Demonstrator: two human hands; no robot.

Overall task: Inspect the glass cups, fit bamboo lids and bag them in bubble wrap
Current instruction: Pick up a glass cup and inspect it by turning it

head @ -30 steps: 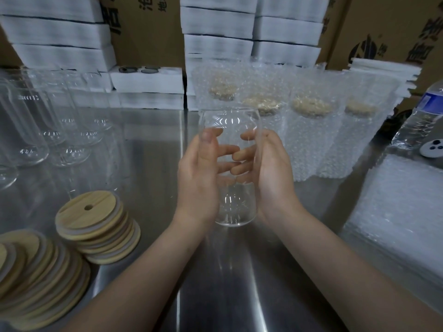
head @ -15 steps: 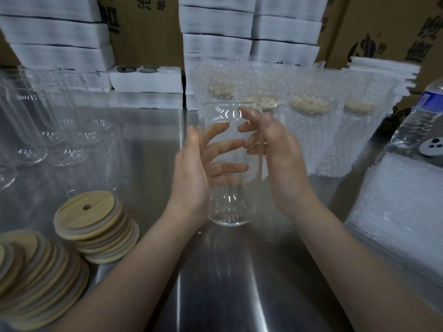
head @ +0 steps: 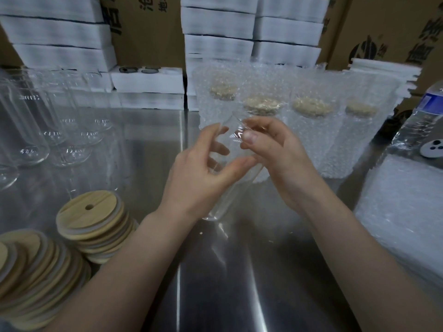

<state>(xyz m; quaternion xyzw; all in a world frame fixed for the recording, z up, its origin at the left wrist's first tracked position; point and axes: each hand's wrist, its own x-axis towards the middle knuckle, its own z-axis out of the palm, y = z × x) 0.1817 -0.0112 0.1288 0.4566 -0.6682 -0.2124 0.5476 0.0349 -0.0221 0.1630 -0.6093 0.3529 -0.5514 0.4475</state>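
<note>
While left hand (head: pixel 199 180) and right hand (head: pixel 280 161) grasp the glass cup (head: pixel 232 131) — bamboo lids (head: pixel 88 212) crowd the table's (head: pixel 239 279) left.

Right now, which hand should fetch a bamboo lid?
Left, likely: the bamboo lids lie nearest the left hand, and the right hand grips the glass cup near its rim.

Clear glass cup (head: pixel 232 134) tilted, mouth uppermost, base by the steel surface (head: pixel 239 283).
Round bamboo lids (head: pixel 88 212) stacked at left; bubble-wrapped lidded cups (head: pixel 311 135) stand upright behind it.
</note>
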